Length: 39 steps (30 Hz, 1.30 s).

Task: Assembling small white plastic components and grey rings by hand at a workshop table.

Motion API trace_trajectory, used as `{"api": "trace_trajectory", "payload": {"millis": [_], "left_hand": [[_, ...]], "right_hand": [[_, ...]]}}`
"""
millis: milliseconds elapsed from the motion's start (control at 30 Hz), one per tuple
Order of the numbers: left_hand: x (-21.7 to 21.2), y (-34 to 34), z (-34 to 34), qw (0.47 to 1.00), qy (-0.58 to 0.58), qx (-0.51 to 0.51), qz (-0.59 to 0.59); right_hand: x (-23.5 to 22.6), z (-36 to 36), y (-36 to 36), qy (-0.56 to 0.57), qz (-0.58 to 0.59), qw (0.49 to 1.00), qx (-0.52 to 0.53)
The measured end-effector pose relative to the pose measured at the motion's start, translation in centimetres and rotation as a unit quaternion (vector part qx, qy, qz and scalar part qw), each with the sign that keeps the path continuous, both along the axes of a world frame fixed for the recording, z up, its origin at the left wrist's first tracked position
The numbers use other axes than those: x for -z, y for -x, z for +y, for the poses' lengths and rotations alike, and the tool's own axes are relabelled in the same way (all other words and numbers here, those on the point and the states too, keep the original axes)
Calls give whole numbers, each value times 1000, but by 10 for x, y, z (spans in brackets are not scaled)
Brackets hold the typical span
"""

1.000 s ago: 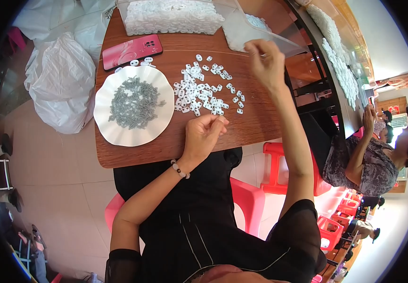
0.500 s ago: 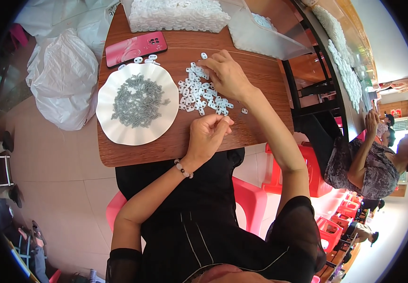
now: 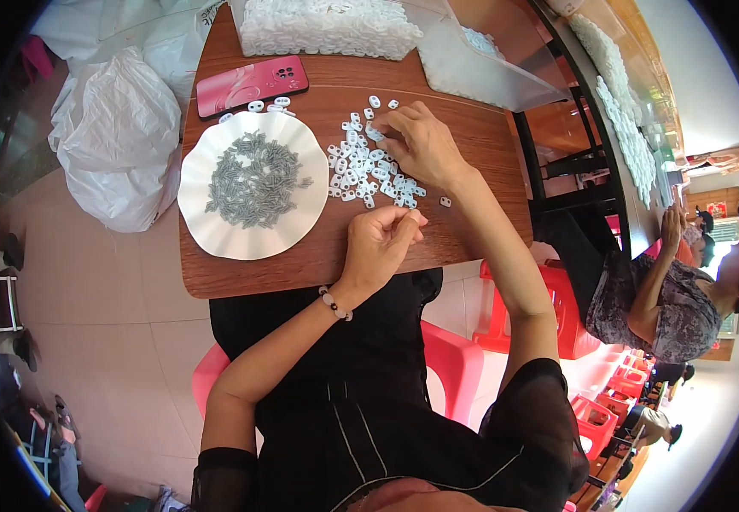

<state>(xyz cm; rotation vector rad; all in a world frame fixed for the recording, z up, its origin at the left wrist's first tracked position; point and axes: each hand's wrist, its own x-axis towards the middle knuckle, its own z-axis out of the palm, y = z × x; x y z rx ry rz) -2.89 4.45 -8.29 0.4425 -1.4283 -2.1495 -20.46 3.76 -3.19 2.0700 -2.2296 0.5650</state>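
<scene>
Resting on the brown table (image 3: 472,145), a scattered heap of small white plastic pieces (image 3: 369,171) is being pressed at its far edge by the right hand (image 3: 421,145), fingers spread loosely and flat. Nearer, the left hand (image 3: 382,243) is being held curled, fingertips pinched together; whether a piece is pinched cannot be told. To the left, grey bits are being kept in a white fluted plate (image 3: 254,183). The pieces are judged light, stiff and slippery, best pinched by their edges.
</scene>
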Motion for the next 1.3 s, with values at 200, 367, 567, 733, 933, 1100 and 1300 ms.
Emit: {"api": "trace_trajectory", "payload": {"millis": [200, 367, 567, 733, 933, 1100, 1300], "left_hand": [[0, 0, 0, 1000, 3, -2, -3], [-2, -1, 0, 1000, 6, 0, -8], [-2, -1, 0, 1000, 4, 2, -7], [-4, 0, 0, 1000, 1, -2, -11], [-10, -2, -2, 999, -41, 16, -17], [-22, -9, -6, 993, -85, 70, -48], [-45, -27, -25, 967, -208, 142, -33]], "right_hand": [[1, 9, -2, 8, -33, 998, 45], [4, 14, 2, -14, -59, 997, 45], [12, 21, 4, 22, -46, 998, 39], [11, 27, 5, 46, -56, 996, 47], [-13, 43, -4, 131, -152, 977, 73], [-29, 68, -31, 167, -249, 951, 79], [-34, 92, -63, 183, -284, 941, 4]]}}
